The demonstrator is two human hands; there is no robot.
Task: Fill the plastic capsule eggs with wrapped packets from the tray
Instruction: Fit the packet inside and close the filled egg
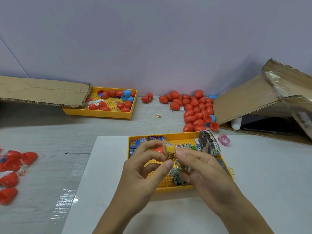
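Note:
A yellow tray [175, 189] lies in front of me on a white sheet, with wrapped packets [137, 144] stacked at its far left and a curved row of packets [209, 142] at its far right. Over the tray my left hand [143, 168] holds a red capsule egg half [159, 149] between fingers and thumb. My right hand [200, 168] pinches a yellow-orange wrapped packet [169, 152] at the egg's opening and also holds a few more packets [178, 174] under its palm.
A heap of red and blue eggs [195, 108] lies at the back right beside a cardboard box [253, 98]. A second yellow tray [108, 114] with eggs sits at the back left under a cardboard flap [42, 91]. Red egg halves [13, 166] lie at the left. A pink ring [224, 140] is right of the tray.

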